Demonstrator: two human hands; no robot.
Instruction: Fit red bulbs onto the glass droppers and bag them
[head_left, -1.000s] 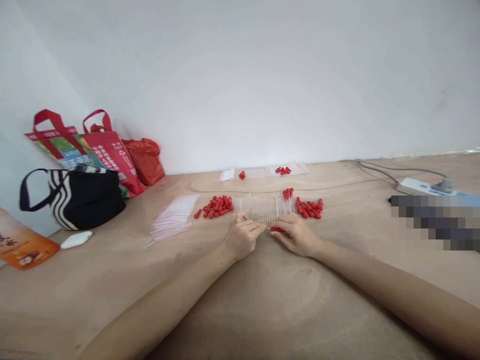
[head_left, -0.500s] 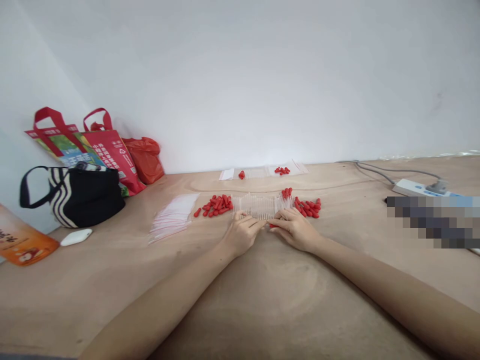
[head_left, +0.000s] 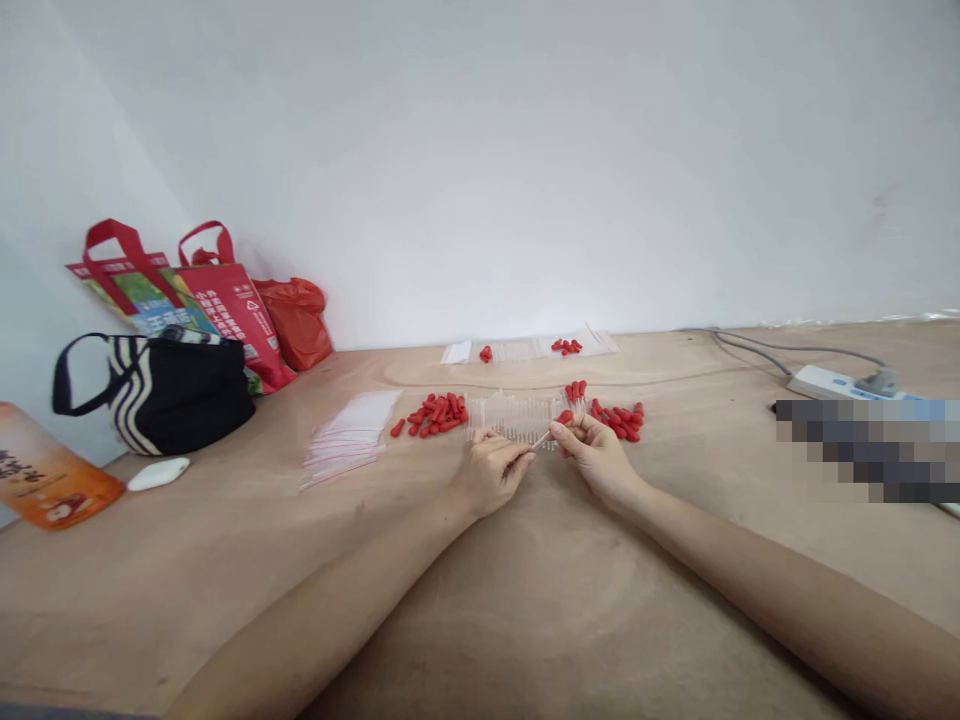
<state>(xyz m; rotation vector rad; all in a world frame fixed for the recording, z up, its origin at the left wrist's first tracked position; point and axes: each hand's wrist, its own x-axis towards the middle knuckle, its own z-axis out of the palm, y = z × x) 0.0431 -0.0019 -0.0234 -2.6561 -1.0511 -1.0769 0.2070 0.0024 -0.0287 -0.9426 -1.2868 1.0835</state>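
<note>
My left hand (head_left: pixel 491 475) is closed, pinching the lower end of a thin glass dropper tube (head_left: pixel 541 440) that slants up to the right. At its upper end, my right hand (head_left: pixel 602 462) grips a red rubber bulb (head_left: pixel 566 416) between thumb and fingers. Just beyond both hands lies a row of clear glass tubes (head_left: pixel 517 410). Several tubes with red bulbs on them (head_left: pixel 576 389) rest at the row's right end. One heap of loose red bulbs (head_left: pixel 439 413) lies left of the row, another heap (head_left: pixel 621 421) to its right.
Flat clear zip bags (head_left: pixel 352 435) lie fanned out at left. Farther back is a bag with tubes and bulbs (head_left: pixel 517 350). Shopping bags (head_left: pixel 232 320), a black bag (head_left: pixel 187 395), a white case (head_left: pixel 159 474) and an orange pouch (head_left: pixel 56 475) stand left; a power strip (head_left: pixel 825 382) lies right.
My hands have drawn slightly apart and my right hand has tilted upward. The glass tube and red bulb, mostly covered by fingers before, now show between my hands. The view has shifted slightly.
</note>
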